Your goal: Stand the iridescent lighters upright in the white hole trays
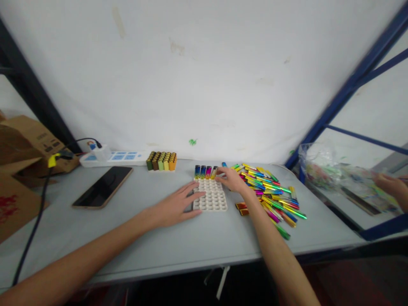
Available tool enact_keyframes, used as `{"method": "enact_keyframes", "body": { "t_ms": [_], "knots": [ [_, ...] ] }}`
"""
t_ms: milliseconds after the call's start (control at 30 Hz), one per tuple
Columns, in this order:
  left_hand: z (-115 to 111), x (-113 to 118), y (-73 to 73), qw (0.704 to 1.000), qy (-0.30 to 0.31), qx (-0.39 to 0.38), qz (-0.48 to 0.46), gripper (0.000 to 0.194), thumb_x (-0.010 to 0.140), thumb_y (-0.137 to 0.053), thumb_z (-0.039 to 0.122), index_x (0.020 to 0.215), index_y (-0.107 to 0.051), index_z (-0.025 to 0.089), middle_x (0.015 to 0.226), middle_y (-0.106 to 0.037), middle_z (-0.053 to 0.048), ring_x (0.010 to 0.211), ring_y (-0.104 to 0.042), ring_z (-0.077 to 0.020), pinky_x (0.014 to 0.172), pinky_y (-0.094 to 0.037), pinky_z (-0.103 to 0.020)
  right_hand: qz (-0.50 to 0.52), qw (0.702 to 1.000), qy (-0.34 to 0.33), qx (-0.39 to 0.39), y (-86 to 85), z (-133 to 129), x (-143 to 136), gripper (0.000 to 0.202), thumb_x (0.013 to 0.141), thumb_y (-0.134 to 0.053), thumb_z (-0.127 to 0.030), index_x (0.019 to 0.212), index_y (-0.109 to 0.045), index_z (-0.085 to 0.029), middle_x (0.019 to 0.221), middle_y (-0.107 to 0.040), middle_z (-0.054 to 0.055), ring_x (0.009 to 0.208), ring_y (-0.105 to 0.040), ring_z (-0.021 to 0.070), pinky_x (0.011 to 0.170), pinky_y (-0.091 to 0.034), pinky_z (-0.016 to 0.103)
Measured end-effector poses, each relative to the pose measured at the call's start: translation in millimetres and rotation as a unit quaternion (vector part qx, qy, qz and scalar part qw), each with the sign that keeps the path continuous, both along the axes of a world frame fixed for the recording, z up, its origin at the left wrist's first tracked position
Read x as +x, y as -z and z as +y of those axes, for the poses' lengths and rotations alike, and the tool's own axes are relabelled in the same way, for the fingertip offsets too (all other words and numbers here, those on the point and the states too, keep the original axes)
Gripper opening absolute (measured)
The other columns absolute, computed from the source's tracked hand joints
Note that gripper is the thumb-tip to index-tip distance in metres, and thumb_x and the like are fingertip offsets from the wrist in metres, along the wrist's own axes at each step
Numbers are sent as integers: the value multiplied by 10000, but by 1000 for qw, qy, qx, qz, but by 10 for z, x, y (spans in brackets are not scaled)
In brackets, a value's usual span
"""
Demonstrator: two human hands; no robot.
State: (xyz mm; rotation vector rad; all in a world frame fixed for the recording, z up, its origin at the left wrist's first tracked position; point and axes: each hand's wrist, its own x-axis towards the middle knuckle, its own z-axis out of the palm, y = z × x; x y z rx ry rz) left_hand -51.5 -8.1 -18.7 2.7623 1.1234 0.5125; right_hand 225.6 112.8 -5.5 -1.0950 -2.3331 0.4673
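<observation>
Head view: smooth grey table, scuffed white wall; left hand, splayed, touches a pitted tray; right hand apparently pinches a glossy tube.

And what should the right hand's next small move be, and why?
Probably let the right hand release the yellow lighter: it looks upright, in line with three other lighters at the white tray's far end, and the left hand rests at the tray's side.
</observation>
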Motion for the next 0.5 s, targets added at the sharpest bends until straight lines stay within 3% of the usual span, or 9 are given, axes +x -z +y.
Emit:
{"method": "enact_keyframes", "body": {
  "t_ms": [133, 267, 500],
  "knots": [
    [-2, 0, -4, 1000, 1, -7, 5, 576, 1036, -506, 528, 1542, -445, 261, 1666, -303, -136, 1551, -266, -327, 1254, -301, -502, -14, 998, 54, 35, 5, 67, 260, 229, 924, -648, -165, 1144, -710, -163, 1154, -754, 107, 1057, -700, 222, 970, -523, 362],
    [0, 0, 6, 1000, 2, -5, 1, 572, 1036, -513, 517, 1540, -450, 255, 1668, -299, -136, 1548, -272, -331, 1256, -298, -499, -112, 981, 142, 73, 52, 143, 488, 227, 915, -640, -130, 1121, -735, -148, 1163, -739, 135, 1119, -664, 245, 1047, -472, 398],
    [15, -9, 16, 1000, 7, -4, -11, 560, 1029, -527, 513, 1531, -463, 274, 1671, -309, -114, 1540, -293, -336, 1252, -308, -507, -191, 968, 153, 59, 30, 130, 563, 210, 939, -617, -154, 1097, -755, -153, 1107, -748, 123, 1054, -671, 237, 976, -477, 338]
  ]
}}
